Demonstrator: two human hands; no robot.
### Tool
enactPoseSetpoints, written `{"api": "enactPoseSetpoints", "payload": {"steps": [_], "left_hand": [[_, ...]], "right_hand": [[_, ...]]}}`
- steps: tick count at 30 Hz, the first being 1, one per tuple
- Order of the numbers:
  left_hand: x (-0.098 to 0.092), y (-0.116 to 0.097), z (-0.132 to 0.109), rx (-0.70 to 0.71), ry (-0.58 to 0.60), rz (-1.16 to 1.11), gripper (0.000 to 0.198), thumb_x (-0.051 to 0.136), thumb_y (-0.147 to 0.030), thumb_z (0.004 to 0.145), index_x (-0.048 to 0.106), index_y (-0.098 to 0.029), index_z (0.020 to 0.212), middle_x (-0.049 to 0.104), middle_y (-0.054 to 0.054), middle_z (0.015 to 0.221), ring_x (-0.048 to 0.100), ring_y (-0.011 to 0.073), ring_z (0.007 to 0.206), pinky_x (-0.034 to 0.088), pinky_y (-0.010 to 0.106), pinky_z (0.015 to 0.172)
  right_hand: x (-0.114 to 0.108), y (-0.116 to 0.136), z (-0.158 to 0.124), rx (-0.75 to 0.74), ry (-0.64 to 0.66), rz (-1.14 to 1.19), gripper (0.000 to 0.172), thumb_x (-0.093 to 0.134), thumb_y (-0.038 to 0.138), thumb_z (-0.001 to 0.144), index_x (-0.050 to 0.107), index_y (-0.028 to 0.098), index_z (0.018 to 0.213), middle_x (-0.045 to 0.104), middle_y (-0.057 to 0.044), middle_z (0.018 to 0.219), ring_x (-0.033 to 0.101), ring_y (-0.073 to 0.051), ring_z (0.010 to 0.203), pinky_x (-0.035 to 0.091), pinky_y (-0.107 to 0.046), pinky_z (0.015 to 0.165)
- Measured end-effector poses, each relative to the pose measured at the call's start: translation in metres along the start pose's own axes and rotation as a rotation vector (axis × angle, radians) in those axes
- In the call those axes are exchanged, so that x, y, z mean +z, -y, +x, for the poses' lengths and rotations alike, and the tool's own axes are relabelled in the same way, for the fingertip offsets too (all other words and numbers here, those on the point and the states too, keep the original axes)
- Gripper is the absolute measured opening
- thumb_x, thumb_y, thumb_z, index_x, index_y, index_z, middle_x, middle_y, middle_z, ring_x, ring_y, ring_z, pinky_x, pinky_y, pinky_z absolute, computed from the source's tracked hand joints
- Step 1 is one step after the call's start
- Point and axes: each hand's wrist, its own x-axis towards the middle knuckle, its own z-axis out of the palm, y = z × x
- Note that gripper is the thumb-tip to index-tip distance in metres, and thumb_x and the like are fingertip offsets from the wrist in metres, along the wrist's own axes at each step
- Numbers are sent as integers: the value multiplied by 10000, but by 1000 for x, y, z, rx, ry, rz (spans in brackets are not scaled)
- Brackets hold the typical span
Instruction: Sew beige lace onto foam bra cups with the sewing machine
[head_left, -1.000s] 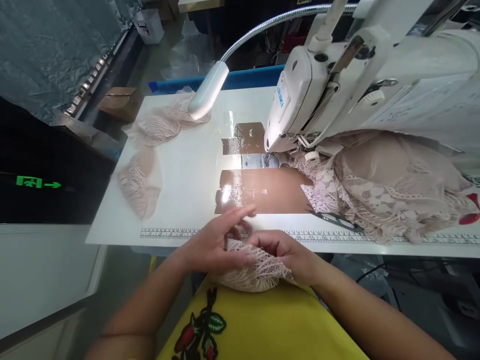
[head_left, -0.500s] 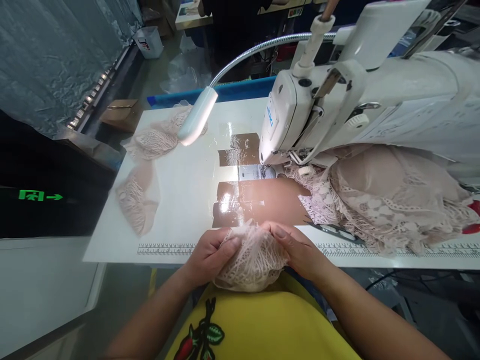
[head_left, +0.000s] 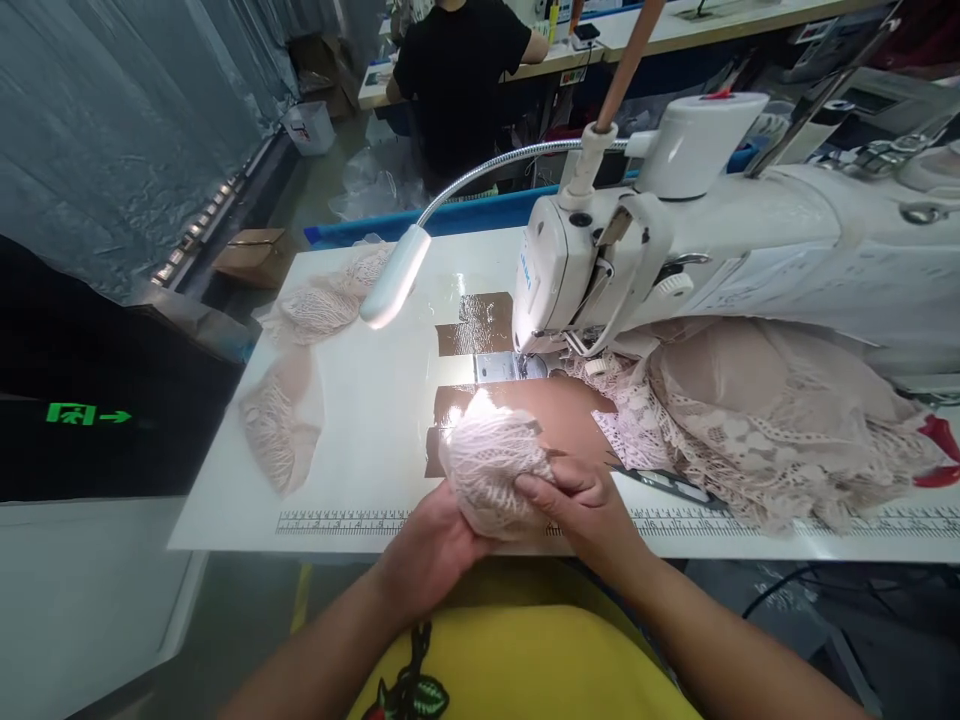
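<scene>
A pale pink lace piece (head_left: 491, 455), rounded like a bra cup, is raised over the front of the sewing table under the lamp light. My left hand (head_left: 431, 550) cradles it from below on the left, with its fingers partly hidden beneath the lace. On the right edge, my right hand (head_left: 581, 505) pinches it between thumb and fingers. Beyond the lace is the needle area of a white sewing machine (head_left: 562, 270). More lace fabric (head_left: 750, 400) lies heaped right of the needle, partly under the machine arm.
Two other lace pieces, one nearer (head_left: 281, 425) and one farther (head_left: 322, 305), lie on the left of the table. A bendable lamp (head_left: 397, 275) reaches over it. Scissors (head_left: 671, 485) lie partly under the heaped fabric. A person in black (head_left: 465, 80) sits beyond.
The lace piece has been lifted away from my body and turned, its rounded side now facing up. My left hand has shifted from gripping its upper edge to holding from underneath. The view has tilted up.
</scene>
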Motion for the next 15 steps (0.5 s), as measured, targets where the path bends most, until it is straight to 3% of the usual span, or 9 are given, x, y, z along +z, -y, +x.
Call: {"api": "enactPoseSetpoints", "payload": {"steps": [2,4,6,9,12,14,15], "left_hand": [[5,4,6,0,-41,-3,640,662,-154,734,472,-211,1343,634,88,1187,563,262,1131,430,392,987],[4,9,11,-1,-82,0,689,652,-21,655,522,-224,1301,671,59,1114,594,243,1082,439,375,977],[-3,14,12,9,-101,35,571,665,-33,667,603,-205,1208,693,59,1048,620,229,1019,457,367,945],[-24,12,1,2,4,178,91,670,-161,764,724,-160,837,700,51,753,649,173,735,511,320,766],[-41,-11,-18,-74,341,365,303,680,-230,775,616,-149,490,583,27,499,546,114,477,460,247,526],[-42,-33,-27,82,411,493,249,666,-277,791,640,-160,573,622,46,587,574,131,539,460,242,525],[-38,-44,-29,231,331,595,128,682,-292,778,681,-179,717,666,62,733,612,159,667,496,267,617]], "right_hand": [[7,2,2,75,13,55,520,723,393,708,356,187,404,252,61,472,281,-84,498,404,-272,579],[11,4,4,214,5,268,370,760,414,659,520,184,496,414,43,498,382,-100,507,417,-270,546],[11,7,7,304,-53,483,280,799,415,603,634,190,631,554,19,575,492,-131,559,453,-283,572],[3,9,11,294,-158,587,267,837,372,554,647,198,624,597,21,580,537,-131,570,476,-278,601],[-5,11,13,265,-134,510,241,835,338,571,662,200,665,619,28,601,543,-113,555,475,-251,578],[-7,14,11,228,12,358,210,807,318,625,681,197,742,654,12,678,580,-125,615,480,-245,595],[-7,16,10,192,111,256,185,784,305,661,684,192,768,664,3,716,594,-132,653,482,-244,611]]}}
